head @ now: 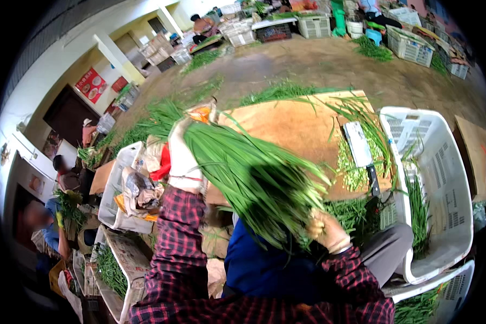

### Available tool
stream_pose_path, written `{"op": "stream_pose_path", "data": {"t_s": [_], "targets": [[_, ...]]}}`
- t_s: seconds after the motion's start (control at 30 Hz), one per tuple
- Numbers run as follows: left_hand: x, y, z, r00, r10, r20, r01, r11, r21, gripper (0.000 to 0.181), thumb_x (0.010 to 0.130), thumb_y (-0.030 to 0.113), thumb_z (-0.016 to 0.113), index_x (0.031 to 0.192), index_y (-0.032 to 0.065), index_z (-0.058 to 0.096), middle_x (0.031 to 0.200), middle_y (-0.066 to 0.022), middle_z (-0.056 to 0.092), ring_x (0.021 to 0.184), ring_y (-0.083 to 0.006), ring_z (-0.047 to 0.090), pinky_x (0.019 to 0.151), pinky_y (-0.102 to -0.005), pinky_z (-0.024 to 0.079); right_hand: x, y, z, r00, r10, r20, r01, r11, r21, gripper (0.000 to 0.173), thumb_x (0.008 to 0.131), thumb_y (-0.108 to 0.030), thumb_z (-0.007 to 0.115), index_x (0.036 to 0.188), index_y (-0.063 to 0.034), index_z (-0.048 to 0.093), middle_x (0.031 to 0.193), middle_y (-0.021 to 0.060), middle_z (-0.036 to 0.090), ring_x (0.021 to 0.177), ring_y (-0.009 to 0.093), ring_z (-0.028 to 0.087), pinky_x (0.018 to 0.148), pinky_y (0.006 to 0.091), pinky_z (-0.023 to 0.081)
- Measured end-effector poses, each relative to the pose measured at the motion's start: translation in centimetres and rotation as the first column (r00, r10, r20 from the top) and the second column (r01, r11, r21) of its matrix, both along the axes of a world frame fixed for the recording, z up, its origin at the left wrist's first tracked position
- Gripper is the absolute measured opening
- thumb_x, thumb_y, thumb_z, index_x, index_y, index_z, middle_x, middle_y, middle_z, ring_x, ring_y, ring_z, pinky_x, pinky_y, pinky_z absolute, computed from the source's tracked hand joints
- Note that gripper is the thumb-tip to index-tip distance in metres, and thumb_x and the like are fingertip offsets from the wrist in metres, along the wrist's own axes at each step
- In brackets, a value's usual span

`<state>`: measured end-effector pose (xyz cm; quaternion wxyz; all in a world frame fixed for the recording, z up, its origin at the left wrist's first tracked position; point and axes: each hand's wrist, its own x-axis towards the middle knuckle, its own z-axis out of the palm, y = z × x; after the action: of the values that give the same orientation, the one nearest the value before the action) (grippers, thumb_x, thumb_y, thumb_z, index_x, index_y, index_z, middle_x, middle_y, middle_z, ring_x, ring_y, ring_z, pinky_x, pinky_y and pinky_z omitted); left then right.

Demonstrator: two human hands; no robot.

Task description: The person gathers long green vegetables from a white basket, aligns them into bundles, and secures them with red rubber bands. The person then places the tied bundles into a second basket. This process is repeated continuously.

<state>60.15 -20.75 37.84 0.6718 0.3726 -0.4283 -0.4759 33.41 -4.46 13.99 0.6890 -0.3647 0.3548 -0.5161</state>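
A large bundle of long green leaves, like garlic chives [251,170], slants across the middle of the view. My left hand [200,115], in a white and orange glove, grips it near the leafy upper end; its fingers are partly hidden. At the pale stem end, my right hand [328,231], in a light glove, is closed around the stems. Beyond the bundle lies a wooden board [283,119]. On its right side a cleaver [358,148] with a black handle rests among pale cut stem ends [346,162] and loose leaves.
A white plastic crate [449,194] holding greens stands right of the board. On the left, another crate [119,194] holds crumpled sacks, and a lower crate [133,279] holds greens. Two people sit at the left. Cut leaves [275,93] lie on the floor beyond the board.
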Motion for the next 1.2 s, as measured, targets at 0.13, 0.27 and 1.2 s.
{"op": "stream_pose_path", "data": {"t_s": [0.13,0.27,1.2], "targets": [[6.2,-2.6,1.9,0.926,0.215,0.309,-0.137,0.957,-0.256,0.026,0.095,0.018,0.044,0.106,-0.0005,0.059,0.093,-0.0114,0.065,0.087,-0.0227,0.063,0.079,-0.0325,0.053,3.5,-1.3,-0.8,0.886,-0.159,-0.435,0.168,0.986,-0.018,0.024,0.095,-0.026,0.054,0.084,-0.0056,0.06,0.058,0.0002,0.046,0.055,0.016,0.048,0.051,0.0314,0.039],[6.7,-5.2,3.4,0.68,0.484,0.551,-0.138,0.822,-0.552,0.03,0.092,0.002,0.045,0.119,-0.0082,0.051,0.104,-0.0142,0.062,0.092,-0.0221,0.062,0.083,-0.0322,0.052,6.2,0.4,-9.1,0.079,-0.194,-0.978,-0.247,0.946,-0.208,0.024,0.088,-0.025,0.057,0.107,-0.0136,0.065,0.093,0.0148,0.066,0.085,0.035,0.063,0.079,0.0411,0.05],[-6.9,-2.7,-0.5,0.469,0.611,0.637,0.01,0.718,-0.696,0.054,0.074,-0.011,0.043,0.128,-0.0082,0.047,0.123,-0.0255,0.055,0.118,-0.0342,0.052,0.104,-0.0367,0.037,6.1,-4.7,5.4,0.772,0.206,0.601,-0.19,0.978,-0.091,0.114,0.071,-0.082,0.047,0.147,-0.0027,0.017,0.145,0.0203,0.033,0.128,0.035,0.04,0.103,0.0529,0.034]]}}
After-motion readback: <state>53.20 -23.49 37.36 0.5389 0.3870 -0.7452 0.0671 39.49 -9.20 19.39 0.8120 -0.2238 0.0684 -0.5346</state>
